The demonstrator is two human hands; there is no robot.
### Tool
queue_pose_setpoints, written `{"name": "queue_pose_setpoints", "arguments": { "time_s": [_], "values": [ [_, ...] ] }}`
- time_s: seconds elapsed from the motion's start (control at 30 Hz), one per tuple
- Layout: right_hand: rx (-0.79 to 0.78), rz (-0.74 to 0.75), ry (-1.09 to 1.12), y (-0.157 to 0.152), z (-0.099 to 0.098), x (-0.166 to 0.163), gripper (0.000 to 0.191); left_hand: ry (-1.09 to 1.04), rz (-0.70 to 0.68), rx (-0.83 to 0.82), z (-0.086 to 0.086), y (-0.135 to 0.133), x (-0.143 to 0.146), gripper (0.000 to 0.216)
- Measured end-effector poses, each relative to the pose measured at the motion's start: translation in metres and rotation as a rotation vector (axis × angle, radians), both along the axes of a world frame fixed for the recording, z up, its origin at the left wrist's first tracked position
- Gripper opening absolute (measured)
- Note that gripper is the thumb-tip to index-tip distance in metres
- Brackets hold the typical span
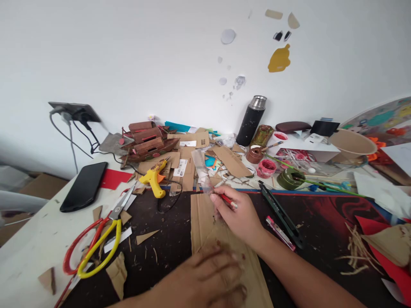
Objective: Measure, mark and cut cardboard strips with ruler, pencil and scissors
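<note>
In the head view, the person's right hand (239, 216) is closed in a pinch around a thin red pen-like tool (226, 199), tip pointing right, and it also seems to trap the near end of a clear plastic strip (201, 171) that rises toward the far side. The left hand (208, 280), blurred at the near edge, lies palm down with fingers spread flat on a cardboard sheet (201, 222), gripping nothing. That sheet lies at the centre of the desk, under both hands, on a dark mat (160, 239). It looks light and fairly stiff, likely to bend or crease if lifted by one corner, so pressing it flat or taking it by a long edge would suit it; the slim tool looks rigid and light, best held near its tip, and the plastic strip looks limp and slippery. To the left lie scissors (96, 244) with red and yellow handles, a yellow glue gun (155, 176) and a black phone (84, 185); to the right, a dark utility knife (281, 216). Farther off stand a black flask (251, 120) and paint pots (266, 167) amid cardboard scraps, against a white wall (128, 55). The table (28, 239) is cluttered, leaving little working room.
</note>
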State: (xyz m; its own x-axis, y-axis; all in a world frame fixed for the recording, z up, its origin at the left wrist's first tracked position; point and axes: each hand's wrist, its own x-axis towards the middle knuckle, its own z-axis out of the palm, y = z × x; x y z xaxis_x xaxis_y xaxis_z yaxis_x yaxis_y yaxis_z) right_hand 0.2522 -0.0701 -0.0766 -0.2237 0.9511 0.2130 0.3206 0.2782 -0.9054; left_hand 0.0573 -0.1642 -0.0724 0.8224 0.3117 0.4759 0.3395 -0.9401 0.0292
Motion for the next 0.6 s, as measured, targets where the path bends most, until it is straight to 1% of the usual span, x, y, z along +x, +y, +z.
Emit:
{"name": "queue_pose_setpoints", "arguments": {
  "time_s": [0.03, 0.07, 0.1, 0.13, 0.17, 0.23, 0.3, 0.37, 0.43, 0.53, 0.6],
  "values": [
    [0.012, 0.003, -0.028, 0.0, 0.0, 0.0, 0.018, 0.022, 0.037, -0.089, 0.013, 0.007, -0.008, 0.033],
    [0.026, 0.006, -0.053, 0.0, 0.0, 0.0, 0.019, -0.011, 0.14, -0.149, 0.024, 0.016, -0.015, 0.035],
    [0.037, 0.01, -0.076, 0.0, 0.0, 0.0, 0.019, -0.046, 0.206, -0.17, 0.032, 0.024, -0.022, 0.035],
    [0.048, 0.017, -0.096, 0.0, 0.0, 0.0, 0.02, -0.082, 0.261, -0.146, 0.038, 0.032, -0.028, 0.037],
    [0.063, 0.024, -0.113, -0.001, 0.0, -0.001, 0.02, -0.096, 0.327, -0.097, 0.039, 0.04, -0.033, 0.04],
    [0.101, 0.042, -0.146, -0.002, 0.001, -0.001, 0.02, -0.029, 0.419, -0.025, 0.033, 0.052, -0.04, 0.047],
    [0.129, 0.068, -0.177, -0.003, 0.003, -0.001, 0.021, 0.028, 0.453, 0.003, 0.021, 0.058, -0.042, 0.052],
    [0.132, 0.092, -0.19, -0.003, 0.004, -0.001, 0.023, 0.043, 0.455, -0.008, 0.01, 0.058, -0.043, 0.053],
    [0.137, 0.117, -0.197, -0.003, 0.005, -0.001, 0.028, 0.024, 0.455, -0.025, 0.003, 0.056, -0.042, 0.053],
    [0.187, 0.181, -0.235, -0.004, 0.006, 0.0, 0.041, -0.02, 0.46, -0.013, -0.001, 0.052, -0.042, 0.052],
    [0.225, 0.221, -0.266, -0.005, 0.006, 0.0, 0.043, -0.018, 0.45, -0.006, -0.003, 0.052, -0.042, 0.051]
  ]
}}
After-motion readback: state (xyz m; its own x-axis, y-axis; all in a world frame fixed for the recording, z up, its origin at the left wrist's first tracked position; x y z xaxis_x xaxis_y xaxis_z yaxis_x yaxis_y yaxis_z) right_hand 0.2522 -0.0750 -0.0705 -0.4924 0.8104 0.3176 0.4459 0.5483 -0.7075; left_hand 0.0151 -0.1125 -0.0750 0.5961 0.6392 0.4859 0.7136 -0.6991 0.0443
